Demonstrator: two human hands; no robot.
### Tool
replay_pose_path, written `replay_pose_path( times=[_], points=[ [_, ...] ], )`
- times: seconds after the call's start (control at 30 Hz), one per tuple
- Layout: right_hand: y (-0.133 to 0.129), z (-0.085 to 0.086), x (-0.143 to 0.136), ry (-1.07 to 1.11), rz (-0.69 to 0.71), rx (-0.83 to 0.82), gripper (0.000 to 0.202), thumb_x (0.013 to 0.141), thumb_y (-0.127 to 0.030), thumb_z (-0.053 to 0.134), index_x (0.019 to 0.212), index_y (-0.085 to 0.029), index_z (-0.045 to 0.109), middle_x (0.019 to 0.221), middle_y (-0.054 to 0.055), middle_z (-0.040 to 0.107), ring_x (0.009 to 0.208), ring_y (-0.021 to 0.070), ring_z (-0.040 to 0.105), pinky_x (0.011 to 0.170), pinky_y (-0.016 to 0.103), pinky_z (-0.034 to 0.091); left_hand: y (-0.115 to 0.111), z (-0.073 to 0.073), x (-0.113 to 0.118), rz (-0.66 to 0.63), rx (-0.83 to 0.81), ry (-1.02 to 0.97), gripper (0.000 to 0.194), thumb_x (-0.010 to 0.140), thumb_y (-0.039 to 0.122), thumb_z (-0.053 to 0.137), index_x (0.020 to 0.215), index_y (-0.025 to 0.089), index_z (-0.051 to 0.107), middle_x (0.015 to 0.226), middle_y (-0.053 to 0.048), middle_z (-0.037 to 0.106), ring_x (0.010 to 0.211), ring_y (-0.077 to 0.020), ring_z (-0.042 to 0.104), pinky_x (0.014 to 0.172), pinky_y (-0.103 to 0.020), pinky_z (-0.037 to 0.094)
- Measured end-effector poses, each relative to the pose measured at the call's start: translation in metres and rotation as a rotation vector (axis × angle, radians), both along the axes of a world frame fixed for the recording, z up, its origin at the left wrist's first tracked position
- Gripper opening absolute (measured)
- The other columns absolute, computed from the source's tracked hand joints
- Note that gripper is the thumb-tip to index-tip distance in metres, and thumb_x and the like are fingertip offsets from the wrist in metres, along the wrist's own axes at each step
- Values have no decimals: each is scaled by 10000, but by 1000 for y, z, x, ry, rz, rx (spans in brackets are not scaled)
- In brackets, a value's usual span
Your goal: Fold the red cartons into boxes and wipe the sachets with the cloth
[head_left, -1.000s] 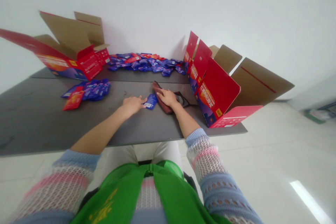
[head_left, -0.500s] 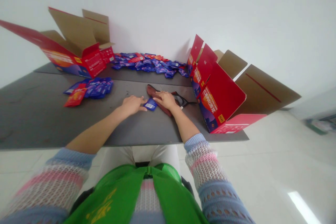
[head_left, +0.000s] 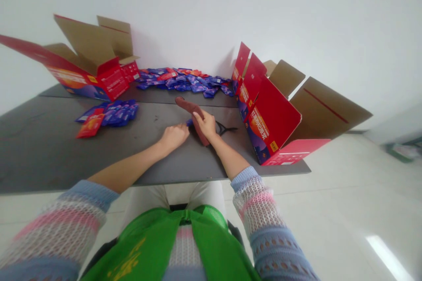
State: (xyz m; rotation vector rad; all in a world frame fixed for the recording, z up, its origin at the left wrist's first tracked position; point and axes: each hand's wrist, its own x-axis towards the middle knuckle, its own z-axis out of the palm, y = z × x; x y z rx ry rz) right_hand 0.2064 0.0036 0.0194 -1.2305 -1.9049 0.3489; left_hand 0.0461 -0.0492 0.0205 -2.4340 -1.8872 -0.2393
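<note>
Near edge: we sit at the middle of the worktop's [head_left: 39,140] near edge, both arms reaching over it.
Left hand: our left hand [head_left: 174,137] was spread flat a moment ago. Now its fingers curl in and pinch the blue packet [head_left: 189,122].
Blue packet: it is near the worktop's middle, mostly hidden between our left fingertips and the brown thing [head_left: 188,105].
Right hand: our right hand [head_left: 206,124] no longer just rests on top. It now grips the brown thing, thumb over it.
Brown thing: it lay flat before, and now it looks tipped up. So each hand now holds something.
Black loops: these [head_left: 223,129] lie just right of our right hand. We cannot tell if they join the brown thing.
Right edge: a red box [head_left: 260,129] stands there, flaps up.
Left side: a small pile of packets [head_left: 120,113] lies there, in front of another box [head_left: 112,78].
Far edge: a long heap of packets [head_left: 184,81] lies along it.
</note>
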Motion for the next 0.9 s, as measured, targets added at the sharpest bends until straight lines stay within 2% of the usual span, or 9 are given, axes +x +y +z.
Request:
replay_pose_path(
  times=[0.07,0.17,0.33,0.43,0.5,0.57,0.7,0.77,0.9],
  points=[
    [-8,4,-8,-65,25,9,558,1038,-524,289,1422,-218,553,1373,47,634,1283,179,585,1060,282,462,10,-1,-11,107,60,-86,539,1013,291,191,1182,44,639,1056,-257,706,984,-366,702,845,-485,529],
    [-21,10,-18,-205,139,-9,505,1035,-494,337,1471,-294,496,1427,1,591,1353,188,520,1125,312,411,26,-4,-33,256,62,-302,466,988,281,286,1147,76,673,1049,-232,723,1029,-364,695,900,-477,526],
    [-33,11,-28,-361,344,2,488,1040,-376,385,1527,-402,366,1511,-90,490,1403,144,454,1168,290,361,42,-6,-57,361,-211,-1045,360,912,351,484,1135,137,668,1163,-175,719,1006,-301,712,801,-405,599],
    [-33,6,-30,-349,351,57,490,1054,-278,291,1521,-402,375,1568,-98,408,1438,106,396,1182,264,331,37,-2,-58,313,-342,-1301,362,904,345,538,1205,157,608,1241,-160,690,1004,-267,705,775,-414,614],
    [-31,3,-31,-325,360,85,524,1048,-218,249,1535,-381,353,1593,-86,369,1471,92,333,1198,271,304,29,0,-53,277,-446,-1305,355,882,304,573,1202,153,605,1178,-141,712,992,-268,706,775,-426,616],
    [-29,1,-32,-318,398,91,540,1039,-196,256,1552,-354,322,1598,-71,364,1496,99,279,1206,294,298,21,-2,-44,273,-450,-1301,330,839,261,608,1142,133,627,1061,-129,737,955,-272,716,764,-427,622],
    [-30,1,-32,-369,457,72,508,1039,-317,347,1548,-309,348,1570,-44,420,1532,184,191,1208,393,306,9,-10,-28,244,-325,-1475,335,730,189,656,1055,109,648,990,-145,742,895,-286,733,736,-451,632],
    [-32,4,-30,-412,441,57,514,1038,-378,353,1549,-316,337,1579,-38,406,1536,219,175,1215,479,270,7,-12,-26,198,-388,-1555,371,665,152,693,1030,100,657,978,-154,746,886,-300,736,752,-474,628],
    [-32,9,-24,-486,415,31,527,1035,-447,347,1551,-349,306,1615,-36,337,1525,240,208,1208,584,200,6,-12,-30,-16,-528,-1627,460,582,124,772,1032,99,677,1022,-145,748,953,-302,725,841,-467,610]
  ],
)
